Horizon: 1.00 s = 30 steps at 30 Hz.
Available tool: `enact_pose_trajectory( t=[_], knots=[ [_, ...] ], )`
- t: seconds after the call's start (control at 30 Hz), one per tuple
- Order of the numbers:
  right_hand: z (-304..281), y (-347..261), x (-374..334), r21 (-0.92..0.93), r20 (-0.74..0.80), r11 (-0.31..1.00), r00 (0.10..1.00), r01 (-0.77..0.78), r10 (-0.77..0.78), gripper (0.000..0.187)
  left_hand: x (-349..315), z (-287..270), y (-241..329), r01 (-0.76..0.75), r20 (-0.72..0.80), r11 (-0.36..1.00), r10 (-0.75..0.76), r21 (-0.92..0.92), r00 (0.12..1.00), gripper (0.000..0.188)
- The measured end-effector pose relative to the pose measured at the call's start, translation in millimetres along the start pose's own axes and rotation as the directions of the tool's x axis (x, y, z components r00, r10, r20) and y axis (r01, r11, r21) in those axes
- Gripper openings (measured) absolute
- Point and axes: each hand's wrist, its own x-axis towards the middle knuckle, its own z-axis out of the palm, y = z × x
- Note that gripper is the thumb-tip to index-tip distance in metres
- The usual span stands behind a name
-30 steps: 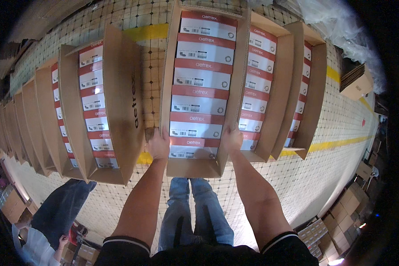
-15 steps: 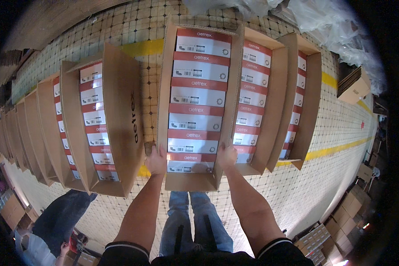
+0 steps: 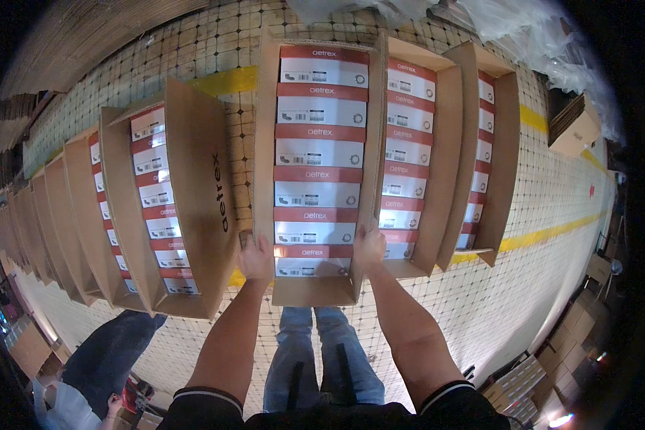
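Both hands, L (image 3: 256,256) & R (image 3: 369,247), gripping carton (image 3: 268,143) sides.

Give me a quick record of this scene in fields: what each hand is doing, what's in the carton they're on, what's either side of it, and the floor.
left hand: on the left side wall of the middle carton, near its close end
right hand: on that carton's right side wall
contents: a row of red and white boxes, labels up
to the right: two more open cartons packed the same way
to the left: a long row of open cartons
floor: small tiles with yellow lines
also there: another person, lower left
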Motion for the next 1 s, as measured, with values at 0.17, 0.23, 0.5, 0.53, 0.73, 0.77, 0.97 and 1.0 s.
enact_pose_trajectory(
  t=[0.17, 0.23, 0.5, 0.53, 0.73, 0.77, 0.97, 1.0],
  knots=[
    [4.5, 2.6, 0.3, -0.02, -0.014, 0.999, 0.999, 0.035, -0.035, 0.058, 14.1, -31.6, 11.3, -0.039, 0.142, 0.994, 0.054, -0.105, 0.988, 0.038],
    [-0.5, 3.7, -0.4, -0.01, -0.009, 0.997, 0.997, 0.08, -0.08, 0.059, 29.4, -42.6, 24.8, -0.056, 0.29, 0.995, 0.077, -0.079, 0.954, 0.039],
    [-6.1, -29.3, -21.3, 0.204, -0.009, 0.93, 0.951, 0.305, -0.31, 0.056, 128.9, -60.6, -23.4, -0.354, 0.448, 0.935, 0.318, -0.003, 0.836, 0.037],
    [2.0, -36.2, -26.1, 0.166, 0.005, 0.939, 0.952, 0.302, -0.307, 0.056, 133.5, -62.8, -43.3, -0.391, 0.43, 0.92, 0.35, 0.006, 0.832, 0.035],
    [58.1, -67.0, -79.4, 0.099, 0.344, 0.924, 0.859, 0.369, -0.38, 0.063, 81.6, -91.4, -193.3, -0.535, 0.466, 0.836, 0.426, 0.125, 0.776, 0.035],
    [65.0, -72.8, -92.2, 0.234, 0.28, 0.881, 0.839, 0.411, -0.466, 0.06, 52.8, -97.0, -211.8, -0.666, 0.434, 0.721, 0.547, 0.189, 0.716, 0.03],
    [-41.5, -53.8, -153.1, 0.682, 0.216, 0.688, 0.832, 0.246, -0.511, 0.053, -85.0, -193.2, -165.6, -0.251, 0.597, 0.922, 0.383, -0.296, 0.705, 0.023],
    [-87.7, -45.4, -171.0, 0.634, 0.158, 0.723, 0.87, 0.274, -0.468, 0.049, -98.1, -225.0, -133.9, -0.234, 0.481, 0.873, 0.439, -0.427, 0.759, 0.021]
  ],
)
